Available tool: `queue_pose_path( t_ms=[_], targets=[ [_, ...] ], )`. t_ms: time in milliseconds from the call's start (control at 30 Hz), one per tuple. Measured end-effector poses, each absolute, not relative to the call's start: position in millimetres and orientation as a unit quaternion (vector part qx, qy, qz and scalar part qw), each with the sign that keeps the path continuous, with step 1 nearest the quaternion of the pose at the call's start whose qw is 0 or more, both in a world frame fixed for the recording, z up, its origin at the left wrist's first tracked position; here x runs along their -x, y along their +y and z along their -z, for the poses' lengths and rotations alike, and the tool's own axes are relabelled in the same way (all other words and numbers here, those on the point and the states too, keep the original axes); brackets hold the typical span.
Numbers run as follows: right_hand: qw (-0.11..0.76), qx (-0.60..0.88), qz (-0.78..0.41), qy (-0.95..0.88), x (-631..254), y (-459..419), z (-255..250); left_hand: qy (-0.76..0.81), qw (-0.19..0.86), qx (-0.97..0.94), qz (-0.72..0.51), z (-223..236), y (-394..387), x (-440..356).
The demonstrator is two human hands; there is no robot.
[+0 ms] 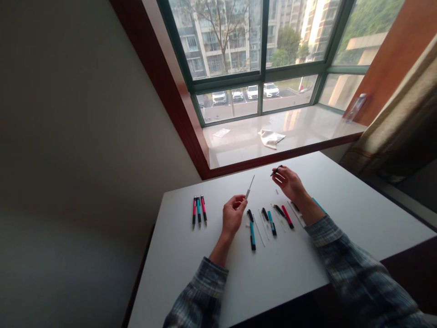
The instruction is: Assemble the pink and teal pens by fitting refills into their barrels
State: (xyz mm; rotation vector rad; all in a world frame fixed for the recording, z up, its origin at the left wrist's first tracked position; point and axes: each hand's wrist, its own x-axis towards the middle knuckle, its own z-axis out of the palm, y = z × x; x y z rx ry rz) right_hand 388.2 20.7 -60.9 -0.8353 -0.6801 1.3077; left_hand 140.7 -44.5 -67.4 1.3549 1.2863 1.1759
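Observation:
My left hand [234, 214] is closed in a pinch on a slim pen refill [251, 186], its thin end pointing up and away. Higher and to the right, my right hand [287, 182] grips a small black pen grip section [276, 171] by the fingertips, apart from the refill. On the table beneath lie loose pen parts: a teal barrel [252, 236], another teal barrel [271, 223], a red barrel [287, 217], black grip sections [265, 214] and several thin refills [259, 230]. My right forearm partly covers further parts, one of them teal [320, 206].
Three whole pens, red, teal [198, 212] and red, lie side by side on the left of the white table [184, 282]. Behind the table, a windowsill [239, 148] holds a crumpled white cloth or tissue [271, 138]. A curtain [392, 109] hangs at the right.

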Motion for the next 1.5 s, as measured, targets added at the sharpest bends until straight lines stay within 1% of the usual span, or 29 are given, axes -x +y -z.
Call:
queue_pose_path(
  t_ms=[167,267,367,467,600,700,833,1000,1100,1167,1233,1300,1400,1433,1500],
  targets=[
    [0.642,0.431,-0.525,-0.354,-400,23,62,0.499,0.470,-0.533,-0.496,66,-45,-141],
    [0.608,0.513,-0.426,-0.431,-408,22,63,0.481,0.482,-0.517,-0.519,63,-45,-140],
    [0.525,0.610,-0.318,-0.502,-418,19,62,0.465,0.488,-0.509,-0.535,60,-45,-141],
    [0.423,0.671,-0.249,-0.556,-425,15,62,0.449,0.496,-0.509,-0.541,57,-47,-142],
    [0.314,0.706,-0.208,-0.600,-436,9,65,0.447,0.505,-0.502,-0.542,56,-48,-143],
    [0.241,0.743,-0.169,-0.601,-446,6,69,0.459,0.501,-0.501,-0.536,56,-49,-143],
    [0.185,0.776,-0.148,-0.584,-454,7,77,0.472,0.493,-0.507,-0.527,57,-49,-143],
    [0.194,0.770,-0.120,-0.596,-448,10,84,0.480,0.488,-0.508,-0.523,58,-49,-143],
    [0.190,0.779,-0.131,-0.583,-441,8,82,0.479,0.490,-0.505,-0.524,60,-48,-143],
    [0.205,0.770,-0.145,-0.587,-436,7,78,0.476,0.488,-0.511,-0.524,61,-48,-142],
    [0.257,0.731,-0.168,-0.609,-430,7,73,0.481,0.473,-0.526,-0.517,63,-47,-142],
    [0.346,0.667,-0.211,-0.625,-423,8,68,0.496,0.448,-0.545,-0.506,64,-47,-141],
    [0.483,0.566,-0.312,-0.591,-411,11,64,0.513,0.426,-0.560,-0.492,66,-47,-141],
    [0.513,0.541,-0.349,-0.568,-407,12,64,0.513,0.427,-0.561,-0.489,67,-47,-141],
    [0.548,0.505,-0.419,-0.519,-399,11,64,0.513,0.432,-0.562,-0.484,68,-46,-142]
  ],
)
